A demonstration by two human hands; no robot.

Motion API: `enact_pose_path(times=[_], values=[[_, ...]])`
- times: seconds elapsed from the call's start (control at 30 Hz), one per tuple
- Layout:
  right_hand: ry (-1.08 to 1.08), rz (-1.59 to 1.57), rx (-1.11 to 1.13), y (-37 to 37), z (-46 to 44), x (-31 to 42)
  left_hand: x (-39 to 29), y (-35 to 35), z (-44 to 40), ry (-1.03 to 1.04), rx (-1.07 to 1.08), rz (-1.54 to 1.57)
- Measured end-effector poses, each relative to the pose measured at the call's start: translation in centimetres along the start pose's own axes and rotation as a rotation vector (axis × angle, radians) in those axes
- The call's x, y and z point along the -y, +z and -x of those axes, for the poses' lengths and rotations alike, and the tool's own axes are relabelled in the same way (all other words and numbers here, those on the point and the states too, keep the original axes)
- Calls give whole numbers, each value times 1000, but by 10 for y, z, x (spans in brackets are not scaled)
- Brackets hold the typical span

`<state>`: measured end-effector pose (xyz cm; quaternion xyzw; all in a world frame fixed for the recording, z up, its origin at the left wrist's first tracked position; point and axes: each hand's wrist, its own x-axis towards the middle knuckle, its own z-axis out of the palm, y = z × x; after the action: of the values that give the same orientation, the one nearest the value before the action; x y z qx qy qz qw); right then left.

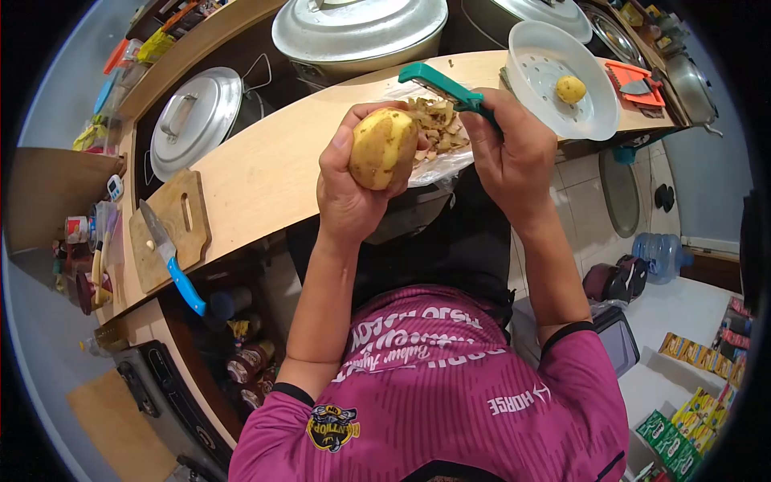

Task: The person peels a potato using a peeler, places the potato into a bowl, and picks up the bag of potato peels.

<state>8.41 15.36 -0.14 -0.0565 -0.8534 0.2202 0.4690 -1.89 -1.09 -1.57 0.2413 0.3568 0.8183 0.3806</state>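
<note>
My left hand (pixel 353 181) is wrapped round a partly peeled potato (pixel 384 150), with strips of pale yellow flesh showing between brown skin. In my right hand (pixel 514 157) is a green peeler (pixel 438 81), its head pointing left, above and to the right of the potato and apart from it. Beneath and between my hands a heap of potato peels (pixel 438 124) lies on a clear plastic bag (pixel 438 170) at the counter's edge. A white plastic basin (pixel 526 96) at the right holds one yellow potato (pixel 570 89).
A knife (pixel 169 245) with a blue handle lies across a wooden cutting board (pixel 197 225) at left, its handle past the counter edge. Large lidded metal pots (pixel 361 36) stand behind the counter (pixel 277 161). An orange grater (pixel 634 84) sits right of the basin.
</note>
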Motion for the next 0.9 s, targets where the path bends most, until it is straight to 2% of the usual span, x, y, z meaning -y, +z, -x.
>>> enact_pose_path(times=[0.13, 0.2, 0.37, 0.47, 0.53, 0.63, 0.73, 0.9], values=[[-143, 17, -84, -3, -8, -8, -4, 4, -1, -10, -120, -39], [43, 571, 483, -3, -5, -14, -7, 1, -1, -24, -144, -24], [35, 387, 321, -7, -9, -7, -11, -2, 0, -54, -247, -87], [148, 230, 336, -10, -11, -10, -14, 5, 1, -98, -253, -115], [390, -25, 465, -13, -14, -9, -15, 8, 1, -108, -241, -106], [452, -187, 461, -14, -13, 1, -12, 12, 1, -130, -223, -104], [335, -344, 347, -7, -8, 4, -9, 16, 0, -144, -239, -125], [231, -217, 435, -12, -9, -1, -6, 17, -1, -151, -233, -90]])
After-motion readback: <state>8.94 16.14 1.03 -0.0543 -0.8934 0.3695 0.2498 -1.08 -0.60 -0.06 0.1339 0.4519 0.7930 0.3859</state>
